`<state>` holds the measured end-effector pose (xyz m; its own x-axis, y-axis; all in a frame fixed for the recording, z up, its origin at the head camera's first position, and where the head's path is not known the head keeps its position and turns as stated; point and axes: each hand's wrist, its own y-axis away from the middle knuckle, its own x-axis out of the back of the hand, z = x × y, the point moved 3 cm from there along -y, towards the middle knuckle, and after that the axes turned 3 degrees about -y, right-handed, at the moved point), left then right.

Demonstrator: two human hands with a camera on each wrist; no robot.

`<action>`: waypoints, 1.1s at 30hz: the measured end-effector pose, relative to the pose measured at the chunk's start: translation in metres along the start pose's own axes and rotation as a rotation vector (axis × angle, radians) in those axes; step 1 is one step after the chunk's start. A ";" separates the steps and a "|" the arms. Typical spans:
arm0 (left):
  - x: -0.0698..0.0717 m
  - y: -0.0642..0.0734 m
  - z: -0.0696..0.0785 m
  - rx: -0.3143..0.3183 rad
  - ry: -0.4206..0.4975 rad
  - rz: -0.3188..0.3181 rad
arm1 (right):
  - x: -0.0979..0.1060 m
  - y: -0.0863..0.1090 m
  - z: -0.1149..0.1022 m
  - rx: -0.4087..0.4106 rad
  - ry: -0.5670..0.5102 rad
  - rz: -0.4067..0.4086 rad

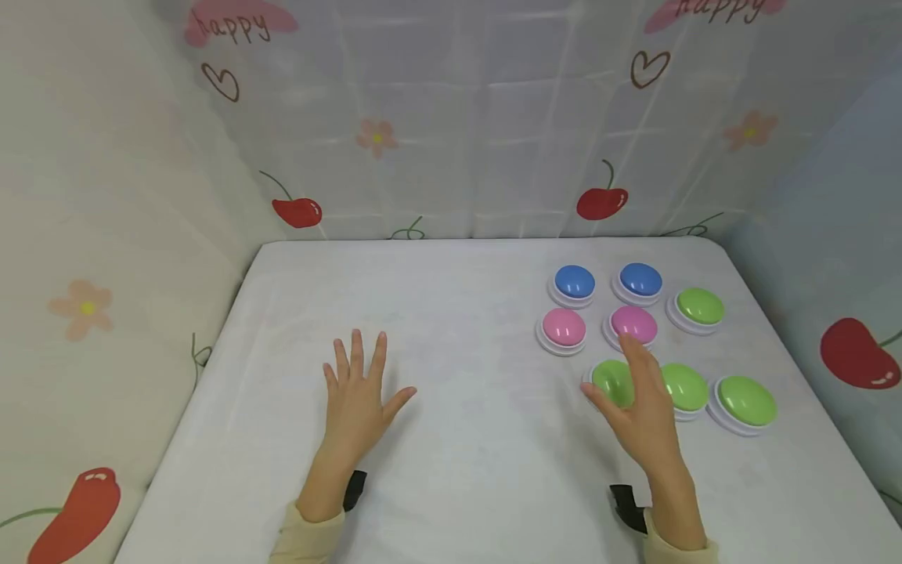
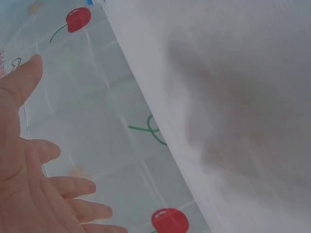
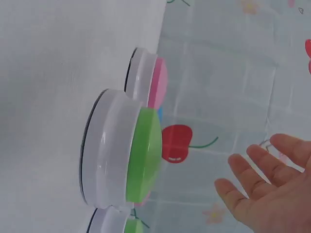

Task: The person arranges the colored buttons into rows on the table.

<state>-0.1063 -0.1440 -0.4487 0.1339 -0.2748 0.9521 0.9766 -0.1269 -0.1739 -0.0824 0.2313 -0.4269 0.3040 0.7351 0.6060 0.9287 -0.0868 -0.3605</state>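
Plain lt. beige top: L sleeve [image 1: 308,535] & R sleeve [image 1: 680,551] both end partway down the forearm, rest cut off by the head view's btm edge. Near L sleeve's end, thumb side, a small squarish blk. tab [image 1: 355,490]; R side has a longer, curved blk. bracket [image 1: 626,507], wider at its far end, running back to the sleeve. L hand [image 1: 355,406] & R hand [image 1: 644,407] both bare w/ slim fingers, palm creases visible in left wrist view.
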 end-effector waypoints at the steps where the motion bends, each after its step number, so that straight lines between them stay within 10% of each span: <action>1: -0.001 -0.001 0.003 -0.014 0.032 0.002 | 0.005 0.003 0.000 -0.031 -0.027 0.030; 8: -0.006 -0.009 0.028 -0.118 0.299 -0.008 | 0.029 0.016 0.014 -0.271 -0.088 0.177; 18: -0.019 -0.025 0.081 -0.246 0.618 -0.049 | 0.035 0.029 0.039 -0.573 -0.049 0.131; 33: -0.063 -0.048 0.182 -0.319 0.715 -0.237 | 0.029 0.038 0.059 -0.706 -0.123 0.150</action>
<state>-0.1307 0.0529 -0.4549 -0.3157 -0.7346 0.6006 0.8559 -0.4937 -0.1539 -0.0507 0.2892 -0.4649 0.4511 0.7481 0.4866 0.8074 -0.5744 0.1346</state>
